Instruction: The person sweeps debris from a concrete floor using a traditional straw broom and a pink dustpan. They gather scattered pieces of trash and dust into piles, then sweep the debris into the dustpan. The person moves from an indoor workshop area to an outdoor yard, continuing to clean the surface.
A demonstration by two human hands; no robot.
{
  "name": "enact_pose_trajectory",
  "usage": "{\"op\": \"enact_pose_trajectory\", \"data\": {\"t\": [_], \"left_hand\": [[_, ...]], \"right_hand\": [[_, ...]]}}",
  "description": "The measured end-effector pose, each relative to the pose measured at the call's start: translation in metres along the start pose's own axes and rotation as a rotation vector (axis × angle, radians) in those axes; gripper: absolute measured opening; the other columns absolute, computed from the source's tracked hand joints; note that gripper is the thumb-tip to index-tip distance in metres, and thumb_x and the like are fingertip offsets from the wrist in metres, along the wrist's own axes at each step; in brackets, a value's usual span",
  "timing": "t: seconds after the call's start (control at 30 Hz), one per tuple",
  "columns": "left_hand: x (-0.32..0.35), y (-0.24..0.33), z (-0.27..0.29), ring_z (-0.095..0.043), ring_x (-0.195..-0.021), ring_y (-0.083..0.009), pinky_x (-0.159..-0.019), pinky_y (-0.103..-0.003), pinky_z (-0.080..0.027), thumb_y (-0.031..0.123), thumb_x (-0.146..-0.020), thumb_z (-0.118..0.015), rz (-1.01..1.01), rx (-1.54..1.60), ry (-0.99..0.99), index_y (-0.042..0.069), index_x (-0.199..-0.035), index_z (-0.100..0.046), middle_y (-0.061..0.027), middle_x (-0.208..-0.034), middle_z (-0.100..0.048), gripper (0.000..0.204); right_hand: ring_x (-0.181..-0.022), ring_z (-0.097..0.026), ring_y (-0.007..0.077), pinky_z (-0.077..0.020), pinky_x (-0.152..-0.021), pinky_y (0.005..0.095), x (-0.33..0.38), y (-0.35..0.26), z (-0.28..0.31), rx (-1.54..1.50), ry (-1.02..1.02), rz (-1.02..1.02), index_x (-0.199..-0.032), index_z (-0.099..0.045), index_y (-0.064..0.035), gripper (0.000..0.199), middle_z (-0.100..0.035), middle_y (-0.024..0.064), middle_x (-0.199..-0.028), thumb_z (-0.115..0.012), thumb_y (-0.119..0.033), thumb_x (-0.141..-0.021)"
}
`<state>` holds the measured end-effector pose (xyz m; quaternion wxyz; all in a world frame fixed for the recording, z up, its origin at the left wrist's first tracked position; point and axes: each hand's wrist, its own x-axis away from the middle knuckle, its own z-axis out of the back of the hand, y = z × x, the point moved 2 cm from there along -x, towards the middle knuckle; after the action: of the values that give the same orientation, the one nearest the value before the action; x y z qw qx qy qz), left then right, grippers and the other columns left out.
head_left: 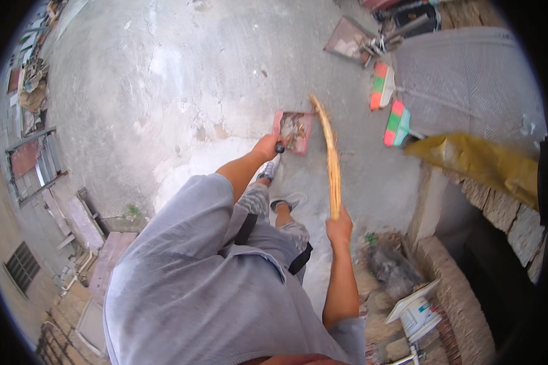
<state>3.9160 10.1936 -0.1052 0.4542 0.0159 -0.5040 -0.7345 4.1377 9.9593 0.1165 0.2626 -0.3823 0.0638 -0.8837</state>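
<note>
My left hand (266, 146) grips the black handle of a red dustpan (293, 131) that rests on the concrete ground and holds dirt and debris. My right hand (339, 227) is closed around the lower end of a straw hand broom (330, 155), whose bristles reach up toward the dustpan's right edge. My grey shirt and my feet in sandals (288, 201) fill the space below the hands.
Two brooms with red and green heads (389, 103) lie by a grey mat (469, 79). A second dustpan (349, 40) sits at the top. A yellow sack (475, 161) drapes over a brick wall at right. Rubble and a white container (417, 313) lie at lower right.
</note>
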Motion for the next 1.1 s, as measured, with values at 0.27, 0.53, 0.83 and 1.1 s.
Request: {"op": "enact_pose_trajectory", "data": {"t": [0.27,0.53,0.83,1.1], "left_hand": [[0.034,0.014,0.042,-0.061,-0.089,-0.0383,-0.077,-0.042,-0.048,0.0,-0.069,-0.06,0.015,0.123,0.066,0.009,-0.089,-0.065,-0.0189,-0.091,-0.065,0.023],[0.106,-0.017,0.137,-0.062,-0.081,-0.0191,-0.077,-0.031,-0.048,-0.006,-0.073,-0.064,0.044,0.316,0.272,0.006,-0.089,-0.062,-0.0086,-0.084,-0.065,0.02],[0.208,0.005,0.152,-0.053,-0.076,-0.0094,-0.072,-0.024,-0.044,-0.006,-0.076,-0.061,0.435,0.508,0.733,0.006,-0.088,-0.062,0.0011,-0.079,-0.059,0.017],[0.174,0.077,0.09,-0.051,-0.071,-0.0083,-0.066,-0.024,-0.043,-0.003,-0.077,-0.062,0.64,0.655,1.162,0.009,-0.087,-0.062,0.0024,-0.074,-0.055,0.015]], "right_hand": [[-0.04,-0.043,0.0105,-0.033,-0.034,0.0259,0.069,0.003,0.113,-0.504,-0.174,-0.327,-0.114,-0.054,0.0011,0.039,-0.049,0.0021,-0.06,-0.057,0.005,-0.075],[-0.044,-0.049,0.0148,-0.0469,-0.039,0.0281,-0.07,-0.038,0.074,-0.853,-0.23,-0.566,-0.087,-0.052,0.0017,0.007,-0.054,0.0078,-0.067,-0.053,-0.003,-0.082],[-0.046,-0.049,0.0097,-0.041,-0.038,0.0204,-0.214,-0.213,0.044,-0.689,-0.772,-0.439,-0.08,-0.046,-0.0076,0.009,-0.048,0.0001,-0.056,-0.053,-0.003,-0.083],[-0.043,-0.047,0.0112,-0.0391,-0.036,0.0219,-0.354,-0.22,0.077,-0.587,-0.975,-0.331,-0.081,-0.047,-0.0059,0.009,-0.049,0.0025,-0.058,-0.056,-0.007,-0.08]]}}
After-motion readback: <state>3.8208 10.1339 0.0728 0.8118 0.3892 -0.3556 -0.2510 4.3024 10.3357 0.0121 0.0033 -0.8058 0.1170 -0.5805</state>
